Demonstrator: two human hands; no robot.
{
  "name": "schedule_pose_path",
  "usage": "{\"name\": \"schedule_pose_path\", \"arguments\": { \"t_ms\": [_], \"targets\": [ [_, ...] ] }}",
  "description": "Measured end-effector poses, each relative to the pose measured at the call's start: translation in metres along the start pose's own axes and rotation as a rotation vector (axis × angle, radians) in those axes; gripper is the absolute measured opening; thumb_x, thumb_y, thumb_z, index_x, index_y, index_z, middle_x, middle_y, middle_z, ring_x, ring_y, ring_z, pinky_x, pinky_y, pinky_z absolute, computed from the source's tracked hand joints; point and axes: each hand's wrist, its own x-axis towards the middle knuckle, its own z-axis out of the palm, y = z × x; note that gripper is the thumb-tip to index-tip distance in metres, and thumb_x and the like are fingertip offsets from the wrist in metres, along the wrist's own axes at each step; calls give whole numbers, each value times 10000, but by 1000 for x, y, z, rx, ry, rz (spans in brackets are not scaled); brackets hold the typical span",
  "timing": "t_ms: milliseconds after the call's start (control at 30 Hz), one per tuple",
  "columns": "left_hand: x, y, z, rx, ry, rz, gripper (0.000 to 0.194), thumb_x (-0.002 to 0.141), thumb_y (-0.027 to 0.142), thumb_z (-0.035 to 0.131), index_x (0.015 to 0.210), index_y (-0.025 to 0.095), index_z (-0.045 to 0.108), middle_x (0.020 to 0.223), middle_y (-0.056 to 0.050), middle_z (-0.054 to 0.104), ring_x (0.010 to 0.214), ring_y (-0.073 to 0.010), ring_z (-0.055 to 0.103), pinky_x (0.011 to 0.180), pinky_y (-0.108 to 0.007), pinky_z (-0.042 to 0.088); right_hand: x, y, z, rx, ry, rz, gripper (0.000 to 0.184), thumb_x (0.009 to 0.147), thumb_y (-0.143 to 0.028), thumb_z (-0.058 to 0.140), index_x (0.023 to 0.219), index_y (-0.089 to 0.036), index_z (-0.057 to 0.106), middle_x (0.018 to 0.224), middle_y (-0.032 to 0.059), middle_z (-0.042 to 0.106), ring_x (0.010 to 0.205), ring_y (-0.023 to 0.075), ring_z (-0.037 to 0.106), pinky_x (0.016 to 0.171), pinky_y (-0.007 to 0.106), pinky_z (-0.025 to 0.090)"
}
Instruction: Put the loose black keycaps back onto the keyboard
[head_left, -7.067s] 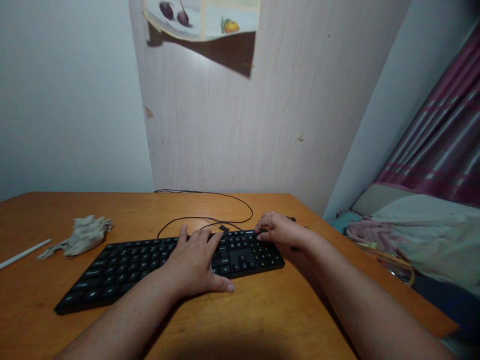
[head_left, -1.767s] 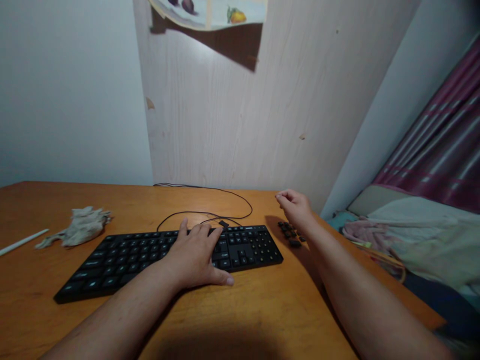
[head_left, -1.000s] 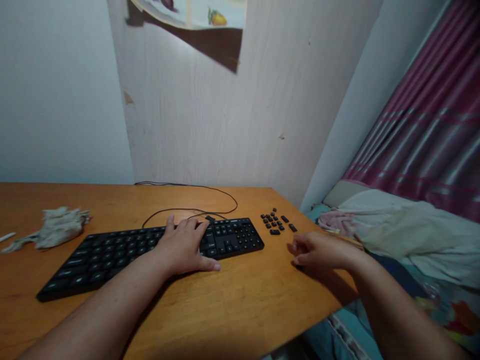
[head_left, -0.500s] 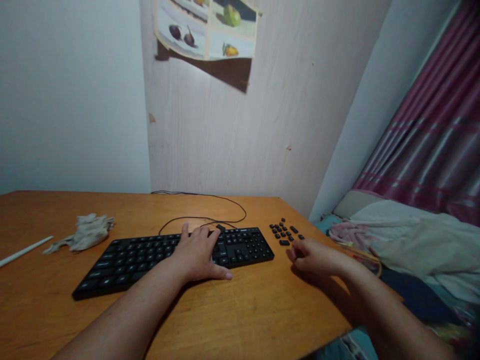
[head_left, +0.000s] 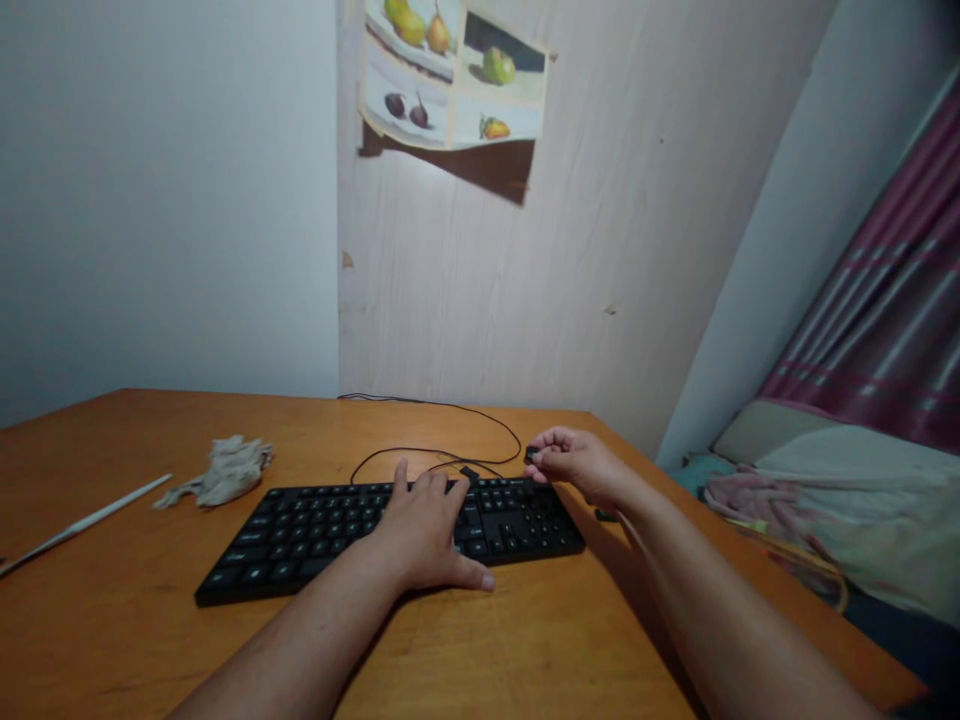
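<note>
A black keyboard (head_left: 330,530) lies at a slant on the wooden desk. My left hand (head_left: 427,525) rests on its middle, fingers spread, with the thumb reaching past the front edge. Above the keyboard's right back corner, my right hand (head_left: 574,463) pinches a small black keycap (head_left: 531,453) between thumb and fingertips. Another loose black keycap (head_left: 606,516) shows under my right wrist; the hand and forearm hide the others there.
A thin black cable (head_left: 465,405) loops behind the keyboard. To the left are a crumpled whitish cloth (head_left: 229,472) and a slim white brush-like stick (head_left: 112,510). A bed with bedding (head_left: 817,480) stands beyond the desk's right edge. Fruit pictures (head_left: 454,75) hang on the wall.
My right hand has moved up and left from beside the loose keycaps to the keyboard's back corner, now visibly with a keycap. My left hand stays on the keyboard; the view has shifted left.
</note>
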Motion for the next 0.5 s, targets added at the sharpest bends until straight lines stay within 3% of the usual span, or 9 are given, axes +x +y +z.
{"name": "schedule_pose_path", "arguments": {
  "t_ms": [200, 267, 333, 400, 500],
  "targets": [
    [-3, 0, 0, -8, 4, 11, 1244, 516, 953, 517, 1483, 175, 432, 1506, -257, 422, 1420, -453, 309, 1132, -694, -60, -4, 22, 13, 66, -27, 17, 386, 695, -395, 822, 941, -171, 626, 776, 7, 692, 688, 126, 670, 666, 251, 541],
    [-3, 2, -2, -26, 53, 6, 1155, 574, 924, 525, 1458, 184, 463, 1508, -244, 423, 1424, -454, 299, 1137, -691, -42, -6, 28, 16, 69, -37, 5, 396, 713, -419, 810, 964, -173, 628, 808, 1, 693, 702, 126, 674, 680, 258, 537],
    [-2, 6, -4, -67, 151, 23, 928, 703, 824, 545, 1392, 204, 527, 1472, -205, 478, 1396, -425, 353, 1157, -662, 31, -9, 31, 19, 65, -64, -14, 380, 734, -427, 796, 968, -183, 621, 811, -6, 692, 711, 129, 674, 696, 272, 534],
    [1, 11, -6, -159, 244, 57, 605, 857, 634, 530, 1293, 220, 593, 1354, -153, 585, 1299, -359, 472, 1154, -583, 199, -12, 31, 23, 63, -100, -26, 364, 745, -425, 787, 960, -193, 606, 774, -15, 689, 702, 132, 667, 699, 283, 526],
    [5, 17, -6, -390, 306, 77, 360, 929, 393, 503, 1208, 203, 629, 1194, -122, 662, 1136, -282, 580, 1024, -438, 415, -16, 30, 28, 74, -138, -39, 364, 748, -427, 785, 950, -199, 586, 732, -21, 684, 678, 133, 655, 689, 287, 515]
  ]
}}
